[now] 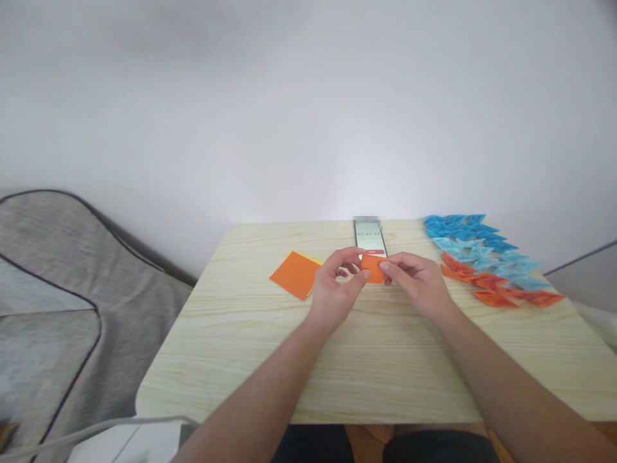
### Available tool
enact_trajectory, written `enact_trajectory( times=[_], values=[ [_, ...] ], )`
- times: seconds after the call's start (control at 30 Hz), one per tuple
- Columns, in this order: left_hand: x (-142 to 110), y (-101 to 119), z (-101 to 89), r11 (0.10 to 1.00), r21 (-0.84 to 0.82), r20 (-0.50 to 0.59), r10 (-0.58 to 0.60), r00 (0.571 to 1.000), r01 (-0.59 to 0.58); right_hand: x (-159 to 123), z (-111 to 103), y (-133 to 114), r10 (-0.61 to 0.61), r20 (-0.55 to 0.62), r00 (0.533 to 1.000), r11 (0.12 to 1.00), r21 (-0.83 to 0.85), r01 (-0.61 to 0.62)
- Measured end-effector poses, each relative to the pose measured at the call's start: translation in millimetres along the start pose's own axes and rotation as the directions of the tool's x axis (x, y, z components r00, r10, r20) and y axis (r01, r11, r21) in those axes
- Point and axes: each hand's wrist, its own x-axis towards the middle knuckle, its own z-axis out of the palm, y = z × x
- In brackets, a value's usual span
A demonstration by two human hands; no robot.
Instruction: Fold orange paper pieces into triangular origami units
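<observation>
Both hands meet over the far middle of a light wooden table (376,360). Between them is a small folded orange paper (373,266). My left hand (337,286) pinches its left edge with thumb and fingers curled. My right hand (418,280) pinches its right edge with thumb and forefinger. Just left of my left hand, a stack of orange square sheets (295,274) lies flat, with a yellow edge showing beneath it.
A phone (369,236) with a timer on its screen lies behind the hands near the far edge. Several folded blue (475,244) and orange paper pieces (501,290) are spread at the far right. A grey cushioned seat (53,302) stands to the left of the table.
</observation>
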Motion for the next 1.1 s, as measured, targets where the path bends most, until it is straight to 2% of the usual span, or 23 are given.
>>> enact_trajectory(
  times=[0.47, 0.83, 1.1],
  values=[
    [-0.5, 0.6, 1.1, 0.953, 0.251, -0.005, 0.176, 0.984, -0.169, 2.3, 3.6, 6.6, 0.044, 0.012, 0.999, 0.994, 0.103, -0.045],
    [-2.0, 1.0, 0.7, 0.891, 0.358, 0.014, 0.293, 0.956, -0.278, 0.8, 4.6, 5.2, 0.093, 0.105, 0.99, 0.979, 0.174, -0.11],
    [-6.3, 6.8, 0.9, 0.821, 0.448, 0.129, 0.331, 0.935, -0.352, 1.7, 3.2, -2.6, 0.152, 0.219, 0.964, 0.969, 0.158, -0.189]
  ],
)
